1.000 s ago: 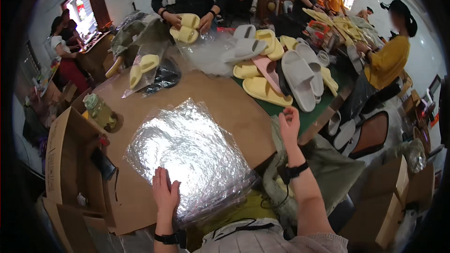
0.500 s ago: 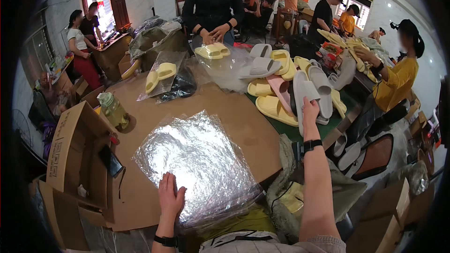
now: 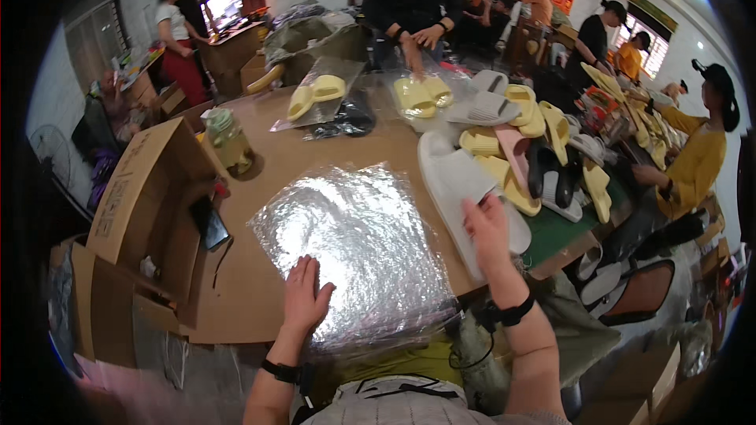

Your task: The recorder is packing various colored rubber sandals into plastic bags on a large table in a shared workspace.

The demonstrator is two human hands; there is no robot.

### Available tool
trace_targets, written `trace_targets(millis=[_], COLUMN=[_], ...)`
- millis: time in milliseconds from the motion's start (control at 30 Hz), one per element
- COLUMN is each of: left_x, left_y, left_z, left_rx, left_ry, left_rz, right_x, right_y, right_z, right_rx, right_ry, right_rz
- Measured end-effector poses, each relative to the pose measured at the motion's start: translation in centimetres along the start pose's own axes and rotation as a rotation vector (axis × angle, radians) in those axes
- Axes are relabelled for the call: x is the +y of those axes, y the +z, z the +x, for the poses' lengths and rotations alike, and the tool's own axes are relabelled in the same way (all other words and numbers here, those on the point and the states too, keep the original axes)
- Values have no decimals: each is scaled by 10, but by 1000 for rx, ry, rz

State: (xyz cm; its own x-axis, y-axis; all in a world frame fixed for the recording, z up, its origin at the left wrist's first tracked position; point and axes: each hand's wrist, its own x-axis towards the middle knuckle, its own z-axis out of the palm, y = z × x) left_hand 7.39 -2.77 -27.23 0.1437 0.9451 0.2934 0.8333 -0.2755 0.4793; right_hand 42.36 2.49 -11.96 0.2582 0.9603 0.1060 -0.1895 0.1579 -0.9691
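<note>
My left hand (image 3: pixel 307 297) lies flat, fingers stretched out, on the lower left part of a stack of shiny clear plastic bags (image 3: pixel 370 244). Beyond the stack's right side, my right hand (image 3: pixel 488 232) has its fingers curled at the pale grey slippers (image 3: pixel 449 177), which it holds over the table's right edge. Part of the slippers is hidden behind that hand. Close by on the right is a heap of slippers: a yellow slipper (image 3: pixel 508 181), a pink slipper (image 3: pixel 516 149), a black slipper (image 3: pixel 542 165) and several others.
An open cardboard box (image 3: pixel 150 189) stands at left, with a phone (image 3: pixel 209 223) and a jar (image 3: pixel 228 142) near it. Bagged yellow slippers (image 3: pixel 316 94) lie at the far side. Across the table, a person in black (image 3: pixel 413 0) touches another yellow pair (image 3: pixel 423 96).
My right hand has drawn the pale grey slippers off the heap, toward me and left. My left hand stays flat on the bags. The view has shifted, and the person across has moved a hand.
</note>
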Motion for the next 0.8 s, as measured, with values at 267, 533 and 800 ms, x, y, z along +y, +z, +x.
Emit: trace_targets(millis=[267, 533, 800], left_x=[-1, -4, -5], left_y=[6, 7, 3], left_z=[-2, -4, -2], left_rx=[51, 41, 5], left_ry=[22, -10, -10], left_rz=[-5, -8, 35], right_x=[110, 123, 116], right_y=[48, -8, -52], right_z=[-36, -35, -15], right_rx=[-379, -346, -263], right_ry=[87, 143, 199], right_rz=[-140, -456, -527])
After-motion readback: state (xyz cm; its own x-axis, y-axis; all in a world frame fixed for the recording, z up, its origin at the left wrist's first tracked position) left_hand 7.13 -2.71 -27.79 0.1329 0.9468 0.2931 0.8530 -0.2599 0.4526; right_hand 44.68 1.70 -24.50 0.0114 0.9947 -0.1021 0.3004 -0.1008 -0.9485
